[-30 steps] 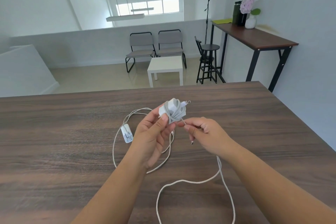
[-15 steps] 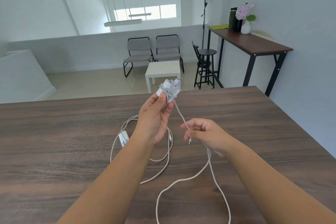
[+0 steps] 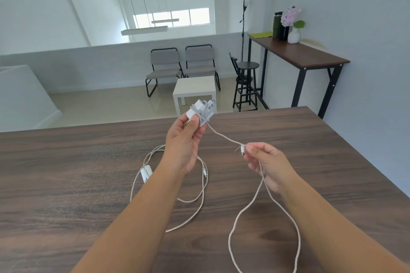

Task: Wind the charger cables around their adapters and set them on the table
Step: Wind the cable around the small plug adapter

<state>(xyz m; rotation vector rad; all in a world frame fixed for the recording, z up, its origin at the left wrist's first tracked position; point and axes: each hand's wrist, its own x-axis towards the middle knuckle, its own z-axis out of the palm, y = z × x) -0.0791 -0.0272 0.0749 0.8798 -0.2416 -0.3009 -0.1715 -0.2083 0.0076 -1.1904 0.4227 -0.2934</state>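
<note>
Charger adapter [image 3: 200, 112], white and already bound with several grey-white turns of cable, sits raised above the far edge of the table, pinched between the thumb and fingers of the left hand [image 3: 185, 142]. From the wound bundle a short, nearly taut run of cable [image 3: 224, 137] slopes down and to the right to the right hand [image 3: 267, 165], whose thumb and forefinger are closed on it just beside a small white connector [image 3: 242, 149]; below that hand more of the cable hangs in a long loop [image 3: 265, 224] that reaches the lower edge of the view. A second adapter [image 3: 146, 173], white and unwound, lies flat on the table [image 3: 66, 184] just left of the left forearm, with its own cable [image 3: 200, 201] spread in loose curves that pass under that forearm. The table is dark wood with a strong grain. Beyond it the floor is pale, with two grey chairs [image 3: 182, 66] against a low white wall, a small white side table [image 3: 195, 92] in front of them, a black stool [image 3: 246, 82], and a tall brown-topped console table [image 3: 310, 56] along the right wall carrying a vase of pink flowers [image 3: 291, 24] and a dark bottle [image 3: 278, 25].
</note>
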